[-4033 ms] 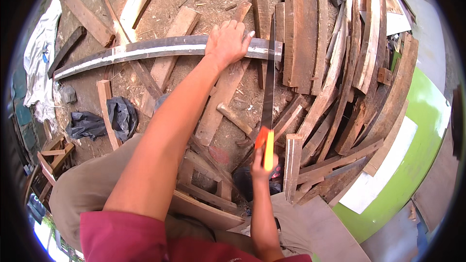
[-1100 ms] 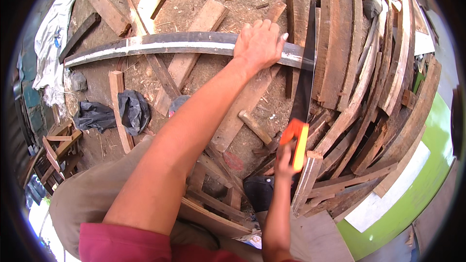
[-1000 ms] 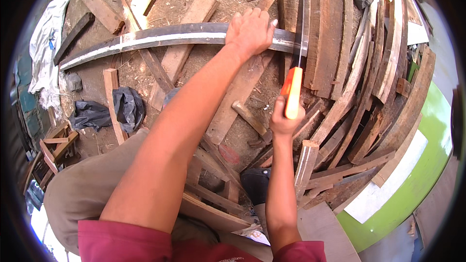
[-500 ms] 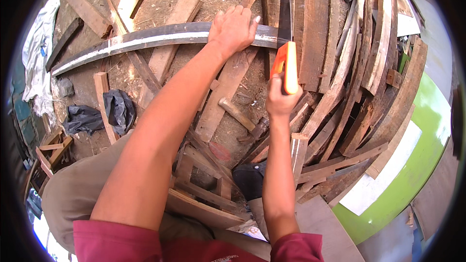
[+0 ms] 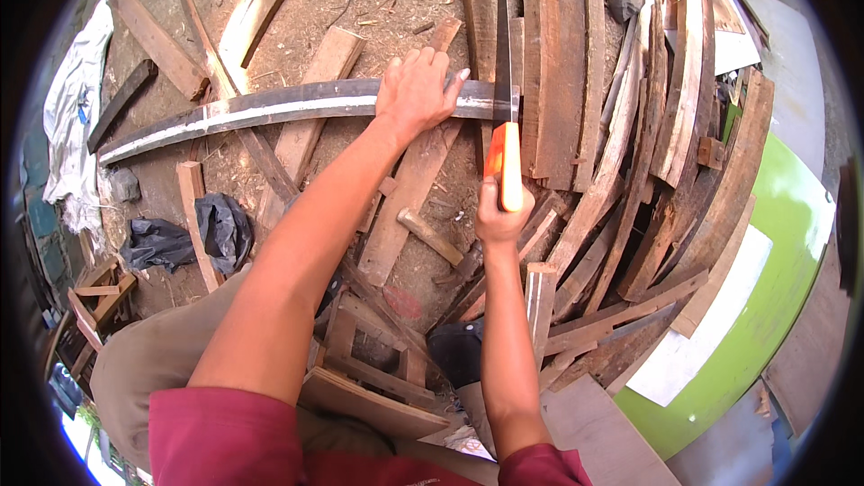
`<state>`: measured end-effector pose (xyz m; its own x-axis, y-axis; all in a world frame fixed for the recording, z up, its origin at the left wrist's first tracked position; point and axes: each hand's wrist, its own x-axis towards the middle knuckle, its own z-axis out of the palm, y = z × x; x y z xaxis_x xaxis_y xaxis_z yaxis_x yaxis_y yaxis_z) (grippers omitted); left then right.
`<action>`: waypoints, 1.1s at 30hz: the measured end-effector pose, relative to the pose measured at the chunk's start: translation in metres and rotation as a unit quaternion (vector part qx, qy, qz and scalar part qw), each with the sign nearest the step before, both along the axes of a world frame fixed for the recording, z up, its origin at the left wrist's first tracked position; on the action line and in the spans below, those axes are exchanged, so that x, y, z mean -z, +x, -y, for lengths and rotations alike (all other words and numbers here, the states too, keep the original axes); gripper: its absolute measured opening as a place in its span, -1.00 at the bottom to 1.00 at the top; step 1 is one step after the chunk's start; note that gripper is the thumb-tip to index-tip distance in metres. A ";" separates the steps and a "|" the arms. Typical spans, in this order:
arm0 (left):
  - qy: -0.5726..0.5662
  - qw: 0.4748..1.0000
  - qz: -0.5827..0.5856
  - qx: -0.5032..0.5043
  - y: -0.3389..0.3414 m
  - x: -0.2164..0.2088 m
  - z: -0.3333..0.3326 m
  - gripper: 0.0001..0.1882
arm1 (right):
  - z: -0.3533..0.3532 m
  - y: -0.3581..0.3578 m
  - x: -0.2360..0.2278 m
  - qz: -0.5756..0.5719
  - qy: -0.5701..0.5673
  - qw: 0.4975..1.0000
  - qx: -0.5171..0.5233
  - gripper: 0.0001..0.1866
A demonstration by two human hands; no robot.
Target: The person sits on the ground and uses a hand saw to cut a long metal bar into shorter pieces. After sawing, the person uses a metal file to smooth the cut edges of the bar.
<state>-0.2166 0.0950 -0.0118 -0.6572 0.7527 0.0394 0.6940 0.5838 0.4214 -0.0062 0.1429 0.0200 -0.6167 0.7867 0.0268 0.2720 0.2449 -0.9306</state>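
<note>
A long curved wooden plank (image 5: 306, 101), dark with a white stripe along its near edge, lies across other boards. My left hand (image 5: 416, 97) grips it near its right end, fingers over the far edge and thumb toward the right. In my right hand (image 5: 502, 213) is a handsaw (image 5: 509, 157), held by its orange and yellow handle. Its dark blade points away from me and crosses the plank close to the right end. A hammer (image 5: 432, 236) with a wooden handle lies below the plank, between my forearms.
Several curved timbers (image 5: 558, 63) are stacked on the right, close to the saw. Beyond them lies a green panel (image 5: 765, 279). A wooden frame (image 5: 378, 351) sits near my legs. Black plastic (image 5: 223, 232) and a white cloth (image 5: 76, 117) lie on the left.
My right hand has drawn the saw back toward me, its blade still across the plank. My left hand keeps its hold on the plank. The whole view has shifted slightly.
</note>
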 end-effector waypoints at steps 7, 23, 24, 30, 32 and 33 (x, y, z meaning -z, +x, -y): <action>0.036 0.979 -0.090 0.178 -0.002 -0.006 0.018 -0.23 | -0.007 0.002 0.002 -0.027 -0.171 0.983 0.061 -0.86; -0.169 0.964 0.122 0.163 -0.005 -0.037 0.003 -0.51 | 0.020 -0.013 -0.062 0.049 -0.102 0.991 0.077 -0.66; -0.182 0.964 0.113 0.160 -0.003 -0.033 0.001 -0.50 | 0.020 -0.019 -0.068 0.049 -0.097 0.990 0.086 -0.68; -0.179 0.968 0.078 0.155 0.010 -0.023 -0.002 -0.54 | 0.033 -0.018 -0.049 0.069 -0.025 0.993 0.094 -0.88; -0.171 0.971 0.048 0.158 0.012 -0.020 0.001 -0.56 | 0.036 -0.009 -0.042 0.058 -0.045 0.992 0.105 -0.91; -0.171 0.972 0.039 0.157 0.014 -0.019 0.003 -0.56 | 0.038 -0.003 -0.039 0.052 -0.055 0.991 0.112 -0.92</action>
